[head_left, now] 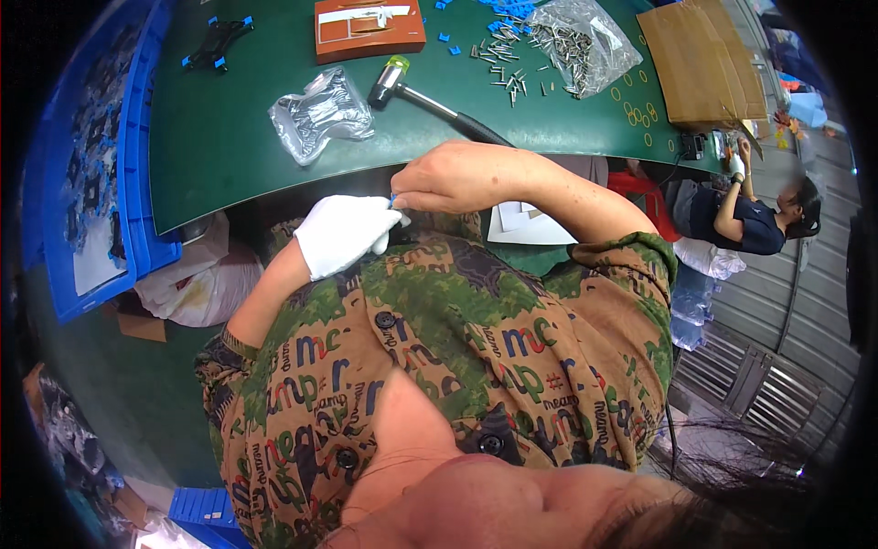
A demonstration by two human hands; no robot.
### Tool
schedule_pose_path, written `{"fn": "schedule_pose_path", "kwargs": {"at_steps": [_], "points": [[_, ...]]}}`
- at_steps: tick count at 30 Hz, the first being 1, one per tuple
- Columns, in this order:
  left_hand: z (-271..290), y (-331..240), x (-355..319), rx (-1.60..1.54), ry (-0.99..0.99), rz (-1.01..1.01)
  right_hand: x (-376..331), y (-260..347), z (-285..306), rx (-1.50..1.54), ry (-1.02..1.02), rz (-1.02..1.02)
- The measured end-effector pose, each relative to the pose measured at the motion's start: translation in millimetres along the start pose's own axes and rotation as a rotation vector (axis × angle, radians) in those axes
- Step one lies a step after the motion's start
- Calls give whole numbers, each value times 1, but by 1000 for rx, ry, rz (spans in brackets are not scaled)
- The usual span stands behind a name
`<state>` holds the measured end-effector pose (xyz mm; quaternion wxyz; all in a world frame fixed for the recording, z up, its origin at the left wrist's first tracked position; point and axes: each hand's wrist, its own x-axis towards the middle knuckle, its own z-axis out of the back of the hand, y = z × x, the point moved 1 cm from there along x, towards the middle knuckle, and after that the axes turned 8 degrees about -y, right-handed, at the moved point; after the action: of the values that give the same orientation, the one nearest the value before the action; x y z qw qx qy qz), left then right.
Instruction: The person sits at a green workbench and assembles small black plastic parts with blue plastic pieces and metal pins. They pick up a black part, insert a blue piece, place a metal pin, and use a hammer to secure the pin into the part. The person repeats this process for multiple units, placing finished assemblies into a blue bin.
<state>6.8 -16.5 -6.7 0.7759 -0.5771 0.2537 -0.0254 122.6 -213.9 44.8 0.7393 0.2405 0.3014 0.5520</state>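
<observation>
In front of my chest, just below the table's near edge, my two hands meet with closed fingers. My left hand wears a white glove, and its fingertips press together beside the right hand's; what they hold is hidden. My right hand is bare, with thumb and forefinger pinched on a small blue piece, of which only a sliver shows. Beyond them on the green table lie a mallet with a black handle and yellow-green face, and a dark part in a clear plastic bag.
A black frame with blue caps, an orange-brown box, loose screws, a bag of screws, rubber bands and cardboard lie across the table. A blue crate stands left. A co-worker is at right.
</observation>
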Motion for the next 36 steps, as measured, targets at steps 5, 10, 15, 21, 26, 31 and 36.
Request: {"fn": "schedule_pose_path", "kwargs": {"at_steps": [5, 10, 15, 21, 26, 31, 36], "points": [[-3, 4, 0, 116, 10, -93, -2, 8, -7, -55, 39, -29], [-6, 8, 2, -105, 21, 94, 2, -11, -11, 288, 146, -204], [8, 1, -3, -321, 121, -12, 7, -18, -26, 781, 246, -277], [47, 8, -14, -461, 130, -89, 3, -2, -13, 470, -129, -147], [79, 16, -26, -686, -95, -231, -62, -48, 31, -259, -693, -303], [69, 10, -16, -590, -204, -185, -105, -112, 38, -321, -797, -535], [33, -7, 3, -351, -264, -124, -83, -109, 38, -521, -795, -653]]}}
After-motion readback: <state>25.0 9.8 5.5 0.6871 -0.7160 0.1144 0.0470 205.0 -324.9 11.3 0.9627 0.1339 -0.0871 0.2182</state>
